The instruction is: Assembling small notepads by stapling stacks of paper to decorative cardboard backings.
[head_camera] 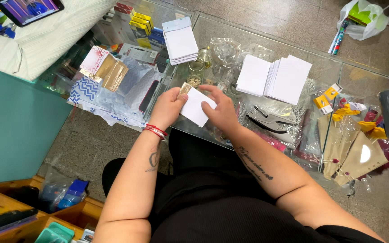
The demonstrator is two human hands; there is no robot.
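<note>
Both our hands pinch the small white paper card (196,106) over the glass counter (338,72): left hand (167,107) closed on its upper left corner beside a gold piece (185,88), right hand (221,110) closed on its right edge. We judge the card light, thin and easily creased, so its edges are the best hold. Stacks of white cards (275,77) lie just beyond, a metal punch (269,121) to the right.
</note>
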